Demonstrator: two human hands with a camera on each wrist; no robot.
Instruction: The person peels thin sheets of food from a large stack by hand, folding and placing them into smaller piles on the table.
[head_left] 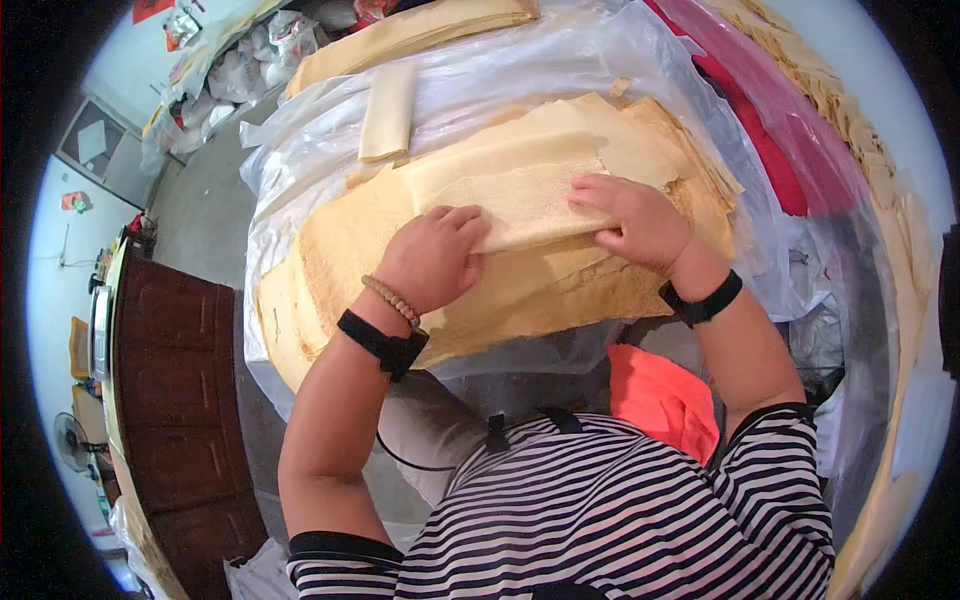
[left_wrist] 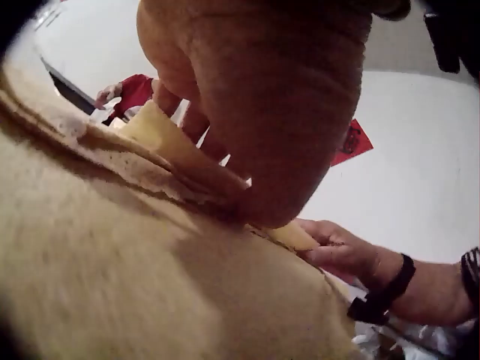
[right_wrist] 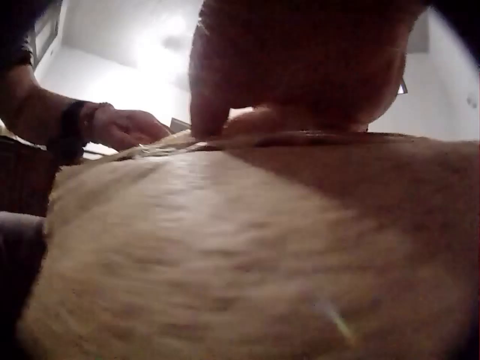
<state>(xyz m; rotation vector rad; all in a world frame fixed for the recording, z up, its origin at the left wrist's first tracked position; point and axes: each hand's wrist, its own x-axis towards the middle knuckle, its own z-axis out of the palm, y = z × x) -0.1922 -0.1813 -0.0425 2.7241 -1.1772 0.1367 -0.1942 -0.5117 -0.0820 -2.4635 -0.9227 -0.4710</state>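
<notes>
A thin, pale-yellow sheet [head_left: 535,205], which looks like tofu skin, lies folded into a long strip on a broad stack of similar sheets [head_left: 330,240]. My left hand [head_left: 432,262] grips the strip's left end, its fingers curled over the top. At the right end my right hand [head_left: 638,222] holds the strip between thumb and fingers. From the left wrist view, a raised yellow flap [left_wrist: 161,131] shows beside the left fingers, and the right hand [left_wrist: 341,251] pinches the far end. The right wrist view has the right palm low over the sheets [right_wrist: 225,225].
A narrow folded bundle [head_left: 388,112] lies beyond the stack on clear plastic sheeting [head_left: 300,130]. A larger folded pile [head_left: 420,40] sits farther back. Red cloth [head_left: 760,140] under plastic runs along the right. Dark wooden drawers [head_left: 175,370] stand at left, and an orange-red cloth [head_left: 665,400] hangs near my lap.
</notes>
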